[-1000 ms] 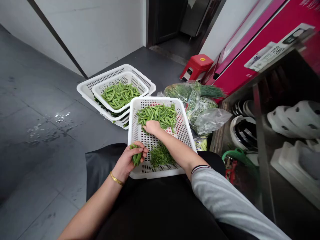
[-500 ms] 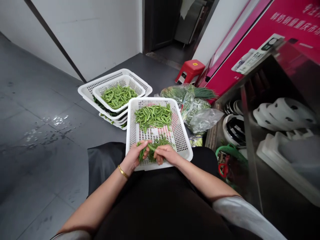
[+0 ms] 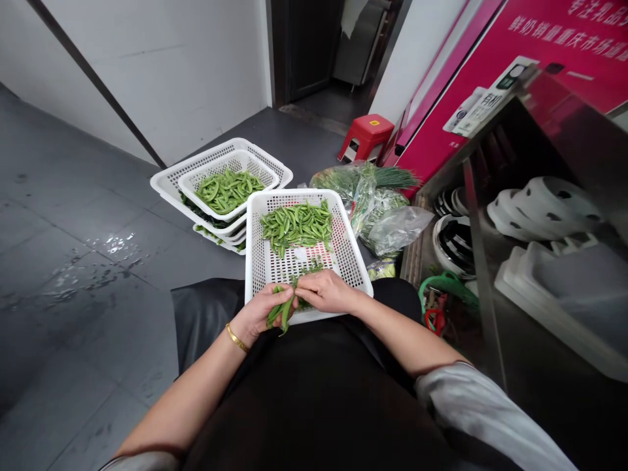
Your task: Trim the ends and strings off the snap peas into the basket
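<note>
Nearby, left hand [image 3: 258, 315] grips pea pods [image 3: 280, 313], right hand [image 3: 326, 292] pinching one (stacked baskets [image 3: 169, 182] beyond).

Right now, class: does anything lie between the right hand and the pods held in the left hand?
Nothing visible does. The right hand already has its fingers at the pods that the left hand holds, over the near rim of the basket.

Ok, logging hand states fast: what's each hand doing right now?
Left hand: closed on a few pea pods.
Right hand: fingertips pinching the tip of one of those pods, over the white basket.
</note>
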### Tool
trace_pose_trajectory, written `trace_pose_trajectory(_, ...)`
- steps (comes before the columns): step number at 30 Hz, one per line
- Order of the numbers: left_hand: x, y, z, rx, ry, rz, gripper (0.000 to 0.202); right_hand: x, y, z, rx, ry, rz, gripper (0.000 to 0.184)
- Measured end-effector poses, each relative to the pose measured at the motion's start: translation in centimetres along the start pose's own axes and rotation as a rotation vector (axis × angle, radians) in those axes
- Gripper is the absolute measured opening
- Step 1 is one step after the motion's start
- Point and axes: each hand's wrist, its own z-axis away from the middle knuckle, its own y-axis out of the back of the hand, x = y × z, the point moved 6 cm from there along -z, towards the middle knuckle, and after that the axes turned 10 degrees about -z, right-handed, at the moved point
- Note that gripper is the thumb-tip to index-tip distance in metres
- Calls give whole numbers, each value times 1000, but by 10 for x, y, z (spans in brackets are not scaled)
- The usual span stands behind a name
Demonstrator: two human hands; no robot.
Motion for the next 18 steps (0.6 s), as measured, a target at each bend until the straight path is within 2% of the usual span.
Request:
trace_pose_trajectory(3, -7, 3, -4, 118, 33, 145, 32, 3, -2, 3, 135, -29, 186, 31)
trace_pose_trajectory(6, -7, 5, -6, 183, 32, 164, 31, 8, 3, 7, 176, -54, 144, 30)
trace_pose_trajectory(11, 7, 1, -2, 65, -78, 81, 31, 18, 19, 10, 233, -123, -198, 15)
trace_pose_trajectory(13, 10, -1, -1, 34, -103, 53, 29, 17, 21, 7, 230, -123, -277, 14)
trace_pose_trajectory(16, 9, -2, 0, 17, -82, 28, 29, 12, 20, 3, 172, -88, -307, 13)
trace_pose_trajectory(18, 5, -4, 2, -23, -25, -19, 31, 8, 17, 1, 46, -54, -284, 13)
